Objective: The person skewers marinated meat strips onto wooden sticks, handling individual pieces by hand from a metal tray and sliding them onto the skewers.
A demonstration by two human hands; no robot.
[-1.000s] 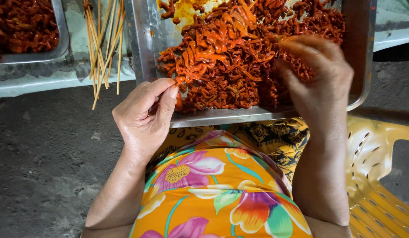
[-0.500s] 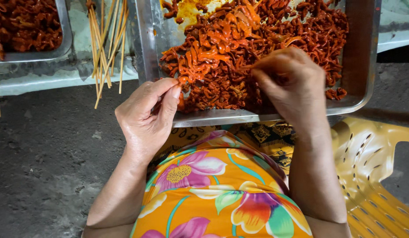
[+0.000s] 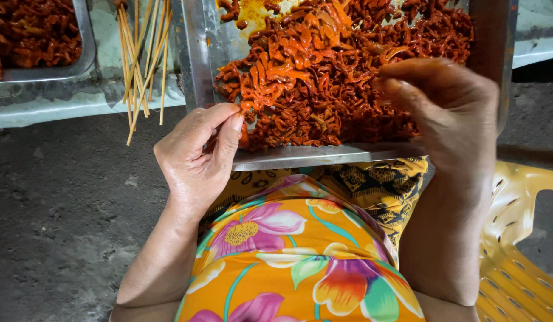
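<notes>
Both hands work mid-frame: right hand (image 3: 449, 113) has pulled back from the red strips (image 3: 342, 77), fingers pinched narrow, contents unclear; left hand (image 3: 199, 155) still pinches one strip at the tray (image 3: 324, 156) edge.

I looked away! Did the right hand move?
Yes. The right hand pulled back toward the tray's near rim; the left hand stayed put.

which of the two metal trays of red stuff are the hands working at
The big metal tray in the middle, whose near rim sits over the lap: the left hand pinches at its edge and the right hand hovers over it. The smaller tray sits far left, untouched.
</notes>
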